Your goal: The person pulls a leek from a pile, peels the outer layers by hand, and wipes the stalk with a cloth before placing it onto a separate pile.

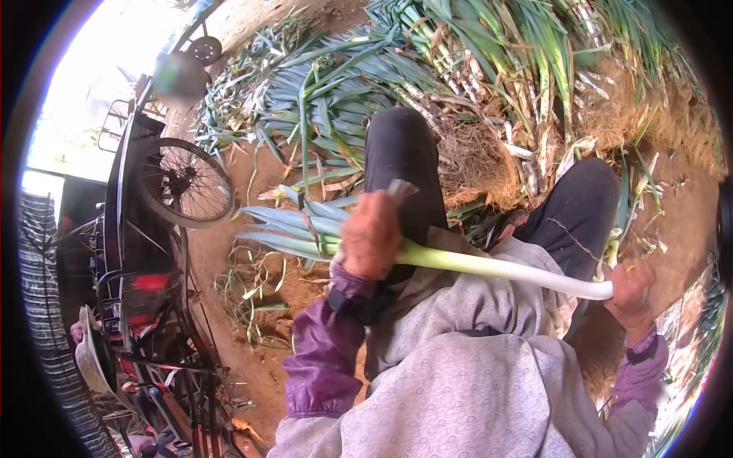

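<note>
Across my lap lies a leek [489, 266], its white end to the right and its blue-green leaves fanning out to the left. My left hand [372, 235] is closed at the lower part of the leaves, somewhat blurred. A small greyish flat piece [402, 190] sticks out above that hand; I cannot make out what it is. At the far white end, my right hand [632, 290] is closed around the tip, so the root end is hidden. The stalk between the hands is smooth, pale green turning white.
Piles of leeks [336, 99] lie beyond my knees, and more leeks with dry roots [473, 156] stand bundled at the upper right. On the left is a wheeled vehicle [187, 183] with a spoked wheel. Leaf scraps [256, 294] litter the bare soil.
</note>
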{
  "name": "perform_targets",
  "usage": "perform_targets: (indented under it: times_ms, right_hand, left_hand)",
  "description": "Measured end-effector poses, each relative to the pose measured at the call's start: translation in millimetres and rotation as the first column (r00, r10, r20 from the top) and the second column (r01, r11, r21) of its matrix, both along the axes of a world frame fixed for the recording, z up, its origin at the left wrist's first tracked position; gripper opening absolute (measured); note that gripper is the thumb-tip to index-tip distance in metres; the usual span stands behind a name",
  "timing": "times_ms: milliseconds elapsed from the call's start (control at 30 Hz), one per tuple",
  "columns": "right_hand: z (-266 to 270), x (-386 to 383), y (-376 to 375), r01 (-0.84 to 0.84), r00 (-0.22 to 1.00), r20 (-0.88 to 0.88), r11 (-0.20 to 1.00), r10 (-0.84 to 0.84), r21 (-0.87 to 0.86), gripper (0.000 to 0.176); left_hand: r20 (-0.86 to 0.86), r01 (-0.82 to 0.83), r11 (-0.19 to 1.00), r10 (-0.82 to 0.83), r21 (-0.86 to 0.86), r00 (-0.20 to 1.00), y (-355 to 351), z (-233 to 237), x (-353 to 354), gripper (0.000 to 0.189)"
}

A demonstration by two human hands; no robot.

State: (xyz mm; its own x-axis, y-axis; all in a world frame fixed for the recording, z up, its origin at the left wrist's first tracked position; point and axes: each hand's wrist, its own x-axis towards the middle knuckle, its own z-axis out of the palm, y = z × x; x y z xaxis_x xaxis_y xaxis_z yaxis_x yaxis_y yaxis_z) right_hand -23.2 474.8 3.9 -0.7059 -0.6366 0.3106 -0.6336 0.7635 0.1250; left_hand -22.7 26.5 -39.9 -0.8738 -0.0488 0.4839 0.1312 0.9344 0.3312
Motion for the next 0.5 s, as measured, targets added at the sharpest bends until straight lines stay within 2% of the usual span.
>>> perform_targets:
  times_ms: [100,167,233,300,367,433,467,500]
  right_hand:
    - [2.1,-2.4,9.7,-0.001,1.0,-0.028,1.0,0.001,-0.002,0.022]
    - [3.6,-2.2,18.4,0.053,0.999,0.001,0.998,-0.053,-0.028,0.021]
    - [5.7,-1.2,21.9,0.081,0.997,0.004,0.996,-0.081,-0.033,0.02]
    - [5.7,-2.3,19.8,0.061,0.998,-0.021,0.998,-0.061,-0.02,0.02]
    - [4.5,-1.3,18.7,0.105,0.991,0.082,0.994,-0.106,0.012,0.017]
    - [-4.1,4.4,18.7,0.117,0.982,0.15,0.993,-0.113,-0.02,0.013]
    - [-15.0,2.5,26.3,0.13,0.983,0.138,0.99,-0.122,-0.052,0.011]
    - [-11.8,-2.2,22.5,0.041,0.99,0.14,0.988,-0.02,-0.149,0.01]
  left_hand:
    - [-0.076,-0.253,0.933,0.242,-0.257,0.967,-78.6,-27.9,5.3,0.018]
    - [0.145,-0.411,0.766,0.539,-0.494,0.83,-165.3,-53.8,35.9,0.015]
    - [0.12,-0.519,0.683,0.656,-0.514,0.745,-226.9,-62.5,71.2,0.013]
    - [0.123,-0.653,0.736,0.676,-0.18,0.727,-220.7,-34.3,94.7,0.018]
    - [0.071,-0.672,0.738,0.675,-0.068,0.734,-219.6,-40.2,116.2,0.02]
    - [0.113,-0.644,0.764,0.644,-0.039,0.757,-173.3,-18.6,117.1,0.021]
    - [-0.247,-0.373,0.927,0.373,0.049,0.894,-162.1,-37.1,127.7,0.026]
    - [-0.237,-0.357,0.934,0.342,-0.022,0.909,-134.1,-34.5,117.0,0.028]
